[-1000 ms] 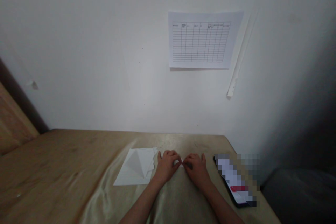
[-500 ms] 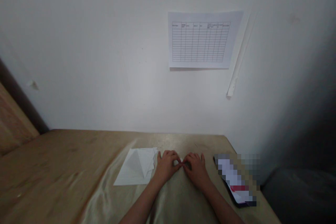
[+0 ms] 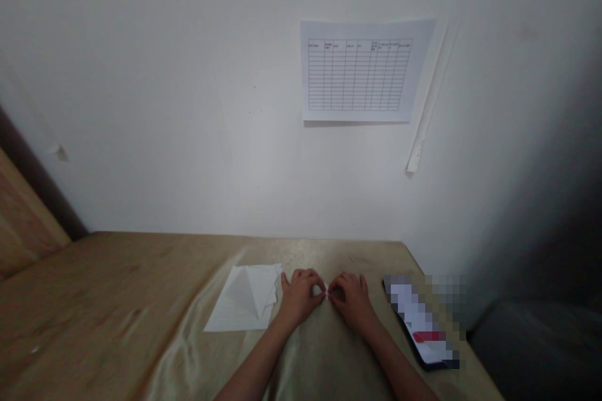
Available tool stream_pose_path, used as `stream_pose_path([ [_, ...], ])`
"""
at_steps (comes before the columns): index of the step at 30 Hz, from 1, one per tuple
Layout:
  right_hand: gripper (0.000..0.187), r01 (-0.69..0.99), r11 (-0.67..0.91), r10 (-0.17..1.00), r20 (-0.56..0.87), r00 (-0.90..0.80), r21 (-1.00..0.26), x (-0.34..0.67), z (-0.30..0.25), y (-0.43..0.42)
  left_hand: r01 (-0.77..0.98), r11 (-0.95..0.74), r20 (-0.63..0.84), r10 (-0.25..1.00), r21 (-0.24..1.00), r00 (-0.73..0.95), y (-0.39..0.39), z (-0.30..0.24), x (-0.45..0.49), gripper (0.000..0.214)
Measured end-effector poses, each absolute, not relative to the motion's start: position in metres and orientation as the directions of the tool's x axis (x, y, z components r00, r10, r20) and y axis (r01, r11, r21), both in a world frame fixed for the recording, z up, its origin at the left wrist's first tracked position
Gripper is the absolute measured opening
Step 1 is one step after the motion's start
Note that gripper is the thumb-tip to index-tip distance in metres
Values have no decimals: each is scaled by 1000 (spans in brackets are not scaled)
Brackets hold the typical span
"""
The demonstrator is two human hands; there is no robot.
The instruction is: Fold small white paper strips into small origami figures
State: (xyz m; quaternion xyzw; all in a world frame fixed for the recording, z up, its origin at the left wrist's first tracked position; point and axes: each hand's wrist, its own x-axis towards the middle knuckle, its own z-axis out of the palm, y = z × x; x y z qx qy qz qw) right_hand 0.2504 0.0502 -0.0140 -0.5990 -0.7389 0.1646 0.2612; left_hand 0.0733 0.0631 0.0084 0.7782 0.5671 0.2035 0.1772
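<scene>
Between my two hands is a small piece of white paper [image 3: 326, 289], mostly covered by my fingers. My left hand [image 3: 301, 294] pinches it from the left with thumb and forefinger. From the right, my right hand [image 3: 350, 297] pinches it the same way, the fingertips of both hands almost meeting. The other fingers of each hand are loosely curled or raised. Left of my left hand lie white paper sheets [image 3: 226, 316], the upper one folded to a point and one edge torn or ragged.
A phone-like slab with a blurred-out screen [image 3: 418, 326] lies at the table's right edge. The table [image 3: 117, 301] has a shiny, creased brown cover and meets a white wall. A printed table sheet [image 3: 360, 75] hangs there. Dark furniture [image 3: 540, 344] stands at lower right.
My fingertips have parted very slightly, and a little more white paper shows between them. Both arms stay in nearly the same place.
</scene>
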Motion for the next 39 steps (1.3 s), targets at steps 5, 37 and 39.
stream_pose_path([
  [5, 15, 774, 239, 971, 169, -172, -586, 256, -12, 50, 806, -293, 102, 954, 514, 282, 65, 7, 70, 15],
  [37, 30, 688, 381, 924, 275, -266, -617, 276, -19, 50, 802, -348, 124, 935, 485, 331, 62, 9, 61, 20],
  [39, 26, 682, 390, 920, 283, -269, -618, 275, -17, 48, 816, -326, 140, 945, 477, 296, 62, 8, 63, 20],
])
